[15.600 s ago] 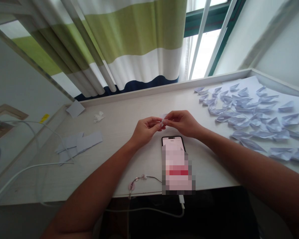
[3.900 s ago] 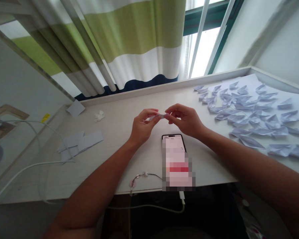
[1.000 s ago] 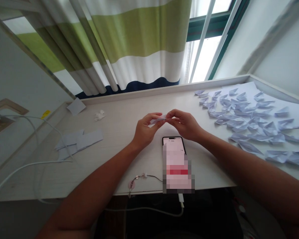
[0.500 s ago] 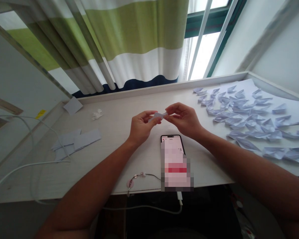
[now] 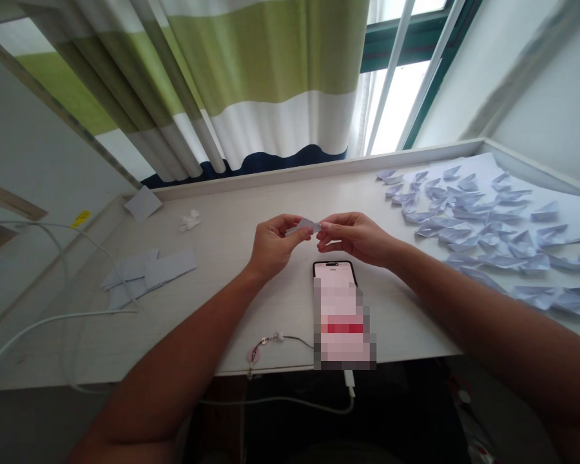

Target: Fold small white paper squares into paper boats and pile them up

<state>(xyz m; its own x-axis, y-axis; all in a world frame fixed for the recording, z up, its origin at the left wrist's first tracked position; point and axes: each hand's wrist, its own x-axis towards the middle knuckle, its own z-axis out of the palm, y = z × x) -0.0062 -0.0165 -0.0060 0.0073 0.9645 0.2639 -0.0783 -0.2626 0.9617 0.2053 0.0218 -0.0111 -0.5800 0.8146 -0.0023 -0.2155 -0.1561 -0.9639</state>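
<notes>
The left hand pinches the folded paper over the desk, beyond the phone; the right hand touches its other end, its grip too small to tell; for crisp creases, best anchor 1 end and align edges before pressing.

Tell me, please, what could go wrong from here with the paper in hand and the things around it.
The small folded paper sits between the left grip and the right grip, so a hard tug might tear or crease it.
The phone has a white cable hanging past the front of the desk; a snag could drag it off.
The loose folded paper shapes lie close to the right forearm, so a sideways sweep may scatter some.
</notes>
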